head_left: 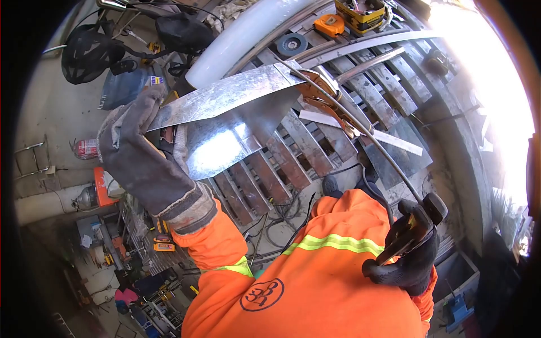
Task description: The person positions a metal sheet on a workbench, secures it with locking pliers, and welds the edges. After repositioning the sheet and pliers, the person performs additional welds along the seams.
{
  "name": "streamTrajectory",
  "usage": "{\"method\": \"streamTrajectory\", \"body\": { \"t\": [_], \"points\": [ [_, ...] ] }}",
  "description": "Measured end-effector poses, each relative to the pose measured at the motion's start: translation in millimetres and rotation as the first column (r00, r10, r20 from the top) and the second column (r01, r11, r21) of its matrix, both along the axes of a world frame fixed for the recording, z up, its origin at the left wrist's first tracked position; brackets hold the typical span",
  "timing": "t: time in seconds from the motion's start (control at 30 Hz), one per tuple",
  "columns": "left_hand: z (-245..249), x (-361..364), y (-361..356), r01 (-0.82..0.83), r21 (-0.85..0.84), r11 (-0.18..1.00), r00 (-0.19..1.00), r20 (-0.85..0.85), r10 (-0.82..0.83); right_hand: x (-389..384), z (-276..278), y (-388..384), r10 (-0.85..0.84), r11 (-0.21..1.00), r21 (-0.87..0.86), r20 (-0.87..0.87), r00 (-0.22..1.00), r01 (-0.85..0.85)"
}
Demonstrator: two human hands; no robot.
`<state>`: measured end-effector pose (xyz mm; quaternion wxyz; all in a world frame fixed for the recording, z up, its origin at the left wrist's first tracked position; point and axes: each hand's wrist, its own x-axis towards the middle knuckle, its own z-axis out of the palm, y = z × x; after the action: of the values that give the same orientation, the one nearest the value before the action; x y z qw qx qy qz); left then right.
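Note:
My left hand [138, 152], in a thick grey work glove, grips the left end of a bent, shiny metal sheet [225, 101]. The sheet rests over a slatted metal bench, its far corner near an orange-brown clamp-like thing [327, 104]. My right hand [408, 253], in a black glove, is closed around what looks like an electrode holder [414, 225] beside my body. A long thin rod [366, 132] runs from its head up to the sheet's far right corner. The fingers of my left hand are partly hidden behind the sheet.
The slatted bench [293, 149] holds a grinding disc [292, 44], an orange tape measure [329, 25], a flat metal strip [397, 142] and a large pale pipe [242, 34]. Cables [276, 217] lie on the floor below. A red fire extinguisher [85, 149] stands left.

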<state>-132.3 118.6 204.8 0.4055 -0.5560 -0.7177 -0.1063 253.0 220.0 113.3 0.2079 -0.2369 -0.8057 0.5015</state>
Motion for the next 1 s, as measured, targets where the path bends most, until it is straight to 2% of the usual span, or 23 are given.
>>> {"method": "streamTrajectory", "body": {
  "t": [0.07,0.13,0.27,0.33,0.37,0.43,0.47,0.63,0.67,0.73,0.87,0.93,0.97,1.0],
  "points": [
    [2,1,0,0.007,0.020,1.000,0.999,0.038,-0.008,0,0,-1,0.016,1.000,-0.009,-0.011,1.000,-0.016],
    [7,-2,-3,-0.009,-0.066,0.998,0.995,-0.095,0.003,2,1,-6,-0.072,0.952,-0.296,0.014,0.997,0.073],
    [5,-3,-3,-0.001,-0.035,0.999,0.997,-0.077,-0.002,-2,5,-4,-0.075,0.955,-0.286,0.038,0.996,0.083],
    [4,-3,-4,0.001,-0.026,1.000,0.998,-0.063,-0.002,-9,-1,1,0.042,0.985,-0.158,-0.148,0.988,-0.065],
    [4,-3,-4,0.002,-0.020,1.000,0.998,-0.058,-0.003,-7,0,0,0.041,0.985,-0.158,-0.148,0.988,-0.065],
    [4,-3,-4,0.003,-0.008,1.000,0.999,-0.040,-0.003,-4,4,-1,-0.010,0.947,-0.320,-0.130,0.991,-0.032],
    [3,-4,-4,0.004,-0.001,1.000,1.000,-0.024,-0.004,-4,4,0,-0.010,0.947,-0.320,-0.131,0.991,-0.032],
    [-9,-5,-3,0.009,0.119,0.993,0.983,0.181,-0.031,-5,8,1,0.004,0.947,-0.319,-0.115,0.993,-0.041],
    [-10,-4,-3,0.009,0.120,0.993,0.983,0.181,-0.031,-6,9,1,0.004,0.947,-0.318,-0.115,0.993,-0.041],
    [-12,-1,-1,-0.006,0.267,0.964,0.884,0.452,-0.120,-8,10,2,-0.002,0.950,-0.308,-0.138,0.990,-0.041],
    [-12,-4,-4,-0.017,0.213,0.977,0.905,0.420,-0.076,-9,10,5,0.024,0.954,-0.292,-0.146,0.989,-0.066],
    [-13,-3,-2,-0.067,0.368,0.927,0.787,0.591,-0.178,-9,11,7,0.047,0.940,-0.329,-0.141,0.989,-0.091],
    [-7,-3,-3,-0.067,0.368,0.927,0.786,0.591,-0.178,-9,11,6,0.046,0.940,-0.329,-0.141,0.989,-0.091],
    [3,-4,-5,-0.002,0.147,0.989,0.962,0.269,-0.038,-10,12,6,0.038,0.942,-0.325,-0.147,0.988,-0.085]
  ]
}}
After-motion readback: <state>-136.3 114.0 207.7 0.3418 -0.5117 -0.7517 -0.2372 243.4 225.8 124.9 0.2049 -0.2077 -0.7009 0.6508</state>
